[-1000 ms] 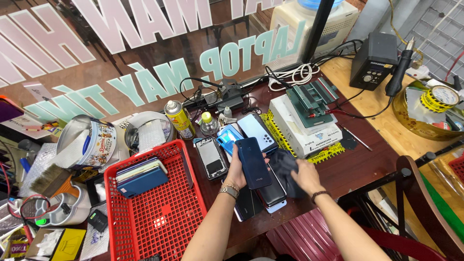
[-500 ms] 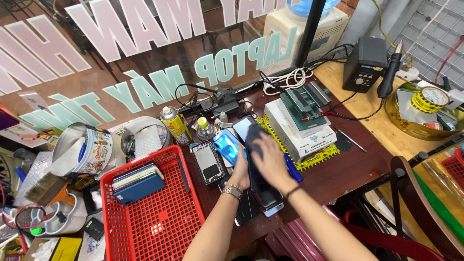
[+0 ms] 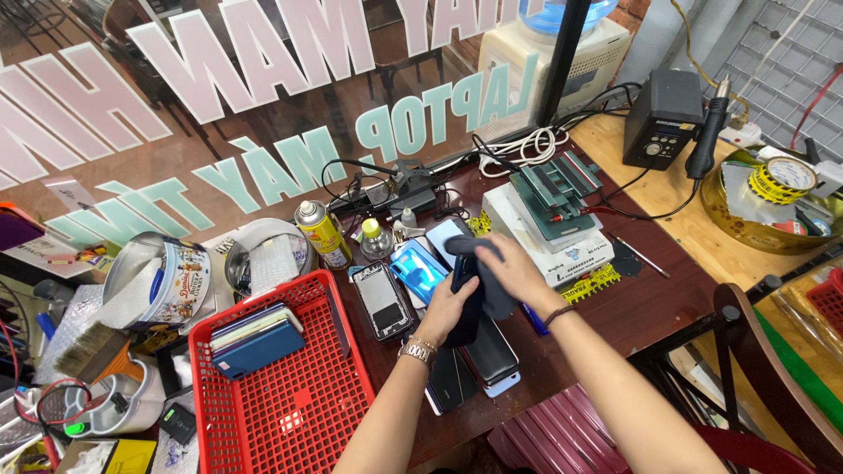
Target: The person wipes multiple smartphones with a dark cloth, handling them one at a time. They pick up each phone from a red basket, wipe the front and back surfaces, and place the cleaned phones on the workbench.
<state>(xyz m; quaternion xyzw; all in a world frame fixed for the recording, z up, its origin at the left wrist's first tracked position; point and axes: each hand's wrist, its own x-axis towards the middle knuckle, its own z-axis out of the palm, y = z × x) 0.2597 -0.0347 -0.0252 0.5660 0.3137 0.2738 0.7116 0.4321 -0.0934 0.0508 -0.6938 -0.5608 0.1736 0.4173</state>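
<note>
The left hand point(image 3: 446, 309) grips a dark slab-shaped phone point(image 3: 464, 298), while the right hand point(image 3: 518, 274) presses a grey cloth point(image 3: 486, 272) flat against it. At nine o'clock of them lies a red plastic mesh basket point(image 3: 299, 405).

Two hands worked over the surface: the left hand point(image 3: 450, 309) and the right hand point(image 3: 518, 274), sharing one dark phone point(image 3: 465, 303) and one grey cloth point(image 3: 488, 272). One red basket point(image 3: 294, 404) sat near left, one yellow spray can point(image 3: 322, 233) and one small green-capped bottle point(image 3: 375, 239) farther off. One round tin point(image 3: 167, 281) stood at the left, and one yellow tape roll point(image 3: 784, 180) lay far right. About five more phones lay flat around the hands; the exact number in the stack could not be told.
</note>
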